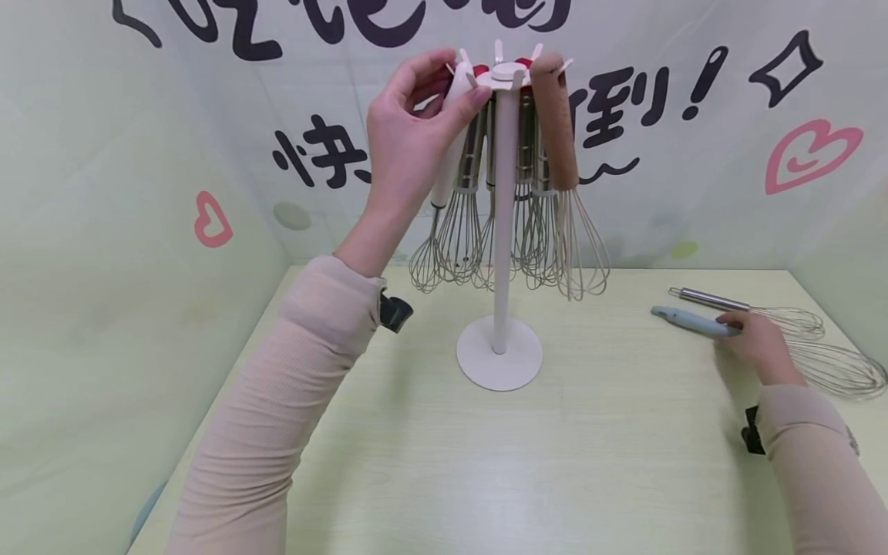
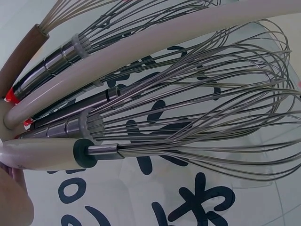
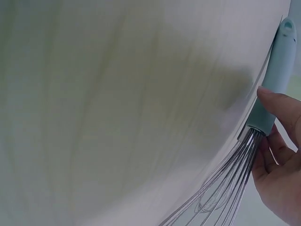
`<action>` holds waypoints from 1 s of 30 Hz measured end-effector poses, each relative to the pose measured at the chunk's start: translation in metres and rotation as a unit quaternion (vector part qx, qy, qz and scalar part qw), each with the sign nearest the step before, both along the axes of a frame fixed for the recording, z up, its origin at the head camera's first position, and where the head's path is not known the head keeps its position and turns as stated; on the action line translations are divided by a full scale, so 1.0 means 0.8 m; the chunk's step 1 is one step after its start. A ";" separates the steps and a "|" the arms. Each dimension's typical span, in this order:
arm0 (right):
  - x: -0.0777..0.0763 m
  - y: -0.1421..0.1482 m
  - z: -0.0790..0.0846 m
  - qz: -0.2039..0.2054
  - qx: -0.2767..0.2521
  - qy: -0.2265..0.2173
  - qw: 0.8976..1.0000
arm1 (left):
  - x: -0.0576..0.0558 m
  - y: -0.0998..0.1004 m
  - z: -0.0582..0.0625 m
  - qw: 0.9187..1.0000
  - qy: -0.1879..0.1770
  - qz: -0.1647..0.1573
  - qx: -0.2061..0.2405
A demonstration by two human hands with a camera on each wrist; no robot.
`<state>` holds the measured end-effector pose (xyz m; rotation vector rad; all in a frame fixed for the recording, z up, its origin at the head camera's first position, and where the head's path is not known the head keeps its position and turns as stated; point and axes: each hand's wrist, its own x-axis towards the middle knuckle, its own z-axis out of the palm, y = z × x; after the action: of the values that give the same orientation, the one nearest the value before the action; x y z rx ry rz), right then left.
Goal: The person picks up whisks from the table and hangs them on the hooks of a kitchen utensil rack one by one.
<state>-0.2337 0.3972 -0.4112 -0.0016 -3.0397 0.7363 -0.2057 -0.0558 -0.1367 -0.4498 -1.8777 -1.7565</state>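
Observation:
My left hand is raised at the top of a white rotating-style rack, fingers and thumb around the upper end of a whisk with a white handle. That whisk hangs wires down; in the left wrist view its dark collar shows below the handle. Several whisks with metal handles hang beside it, and a whisk with a brown handle hangs on the right side. At the table's right, my right hand grips a whisk by its light blue handle, thumb across it near the wires.
A whisk with a metal handle lies on the table just behind the blue one. The rack's round base stands on the pale table. A printed cloth with dark lettering forms the back wall.

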 end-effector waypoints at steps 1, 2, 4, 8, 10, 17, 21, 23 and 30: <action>0.000 -0.001 0.000 0.000 0.001 0.001 1.000 | 0.000 0.000 0.000 1.000 0.000 0.000 -0.001; 0.000 -0.002 0.000 0.000 0.002 0.003 1.000 | 0.000 0.000 0.000 1.000 -0.001 0.001 -0.001; 0.000 -0.003 0.000 -0.001 0.001 0.003 1.000 | 0.001 0.000 0.001 1.000 -0.001 0.002 -0.003; 0.000 -0.003 0.001 0.003 0.004 0.011 1.000 | -0.001 -0.001 0.001 1.000 0.000 0.004 -0.006; 0.000 -0.003 0.001 0.010 0.007 0.017 1.000 | -0.003 -0.001 0.000 1.000 0.001 0.005 -0.006; -0.001 -0.005 0.002 0.035 0.015 0.035 0.999 | -0.015 -0.004 -0.006 1.000 0.005 0.006 -0.003; -0.001 -0.010 0.007 0.044 0.014 0.044 0.998 | -0.016 -0.004 -0.006 1.000 0.003 0.007 -0.002; -0.002 -0.012 0.010 0.043 0.010 0.044 0.998 | -0.017 -0.004 -0.006 1.000 0.002 0.008 -0.001; -0.005 -0.021 0.020 0.041 0.005 0.043 0.998 | -0.022 -0.006 -0.006 1.000 0.007 0.007 0.002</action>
<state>-0.2374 0.3805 -0.3949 0.1510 -2.9781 0.7052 -0.2230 -0.0606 -0.1416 -0.4443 -1.8636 -1.7425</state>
